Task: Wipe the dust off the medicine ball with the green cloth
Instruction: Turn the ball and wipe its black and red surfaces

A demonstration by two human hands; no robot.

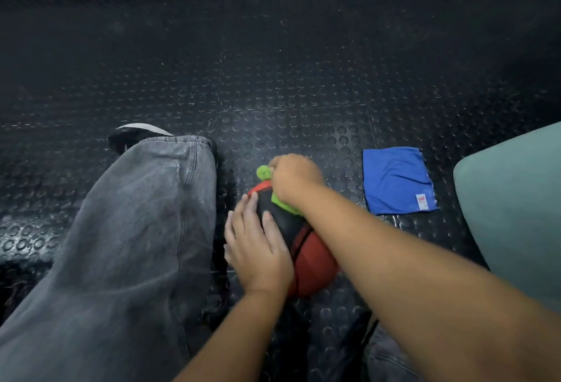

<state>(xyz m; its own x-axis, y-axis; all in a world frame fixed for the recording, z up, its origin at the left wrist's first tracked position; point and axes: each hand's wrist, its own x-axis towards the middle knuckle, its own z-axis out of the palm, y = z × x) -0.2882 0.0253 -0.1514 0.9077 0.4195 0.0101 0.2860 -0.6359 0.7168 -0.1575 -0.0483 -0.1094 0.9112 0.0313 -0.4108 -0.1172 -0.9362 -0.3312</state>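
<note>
A red and black medicine ball (312,263) rests on the dark studded rubber floor (273,78) between my legs. My left hand (258,242) lies flat on the ball's left side with fingers spread, steadying it. My right hand (293,180) is closed around a bright green cloth (280,201) and presses it against the far top of the ball. Green fabric pokes out above the knuckles and under the wrist. My right forearm crosses over the ball and hides much of its right side.
A folded blue cloth (396,180) lies on the floor to the right of the ball. My left leg in grey jeans (130,245) and a black shoe (136,134) stretch out at left. A teal cushioned edge (516,214) stands at right.
</note>
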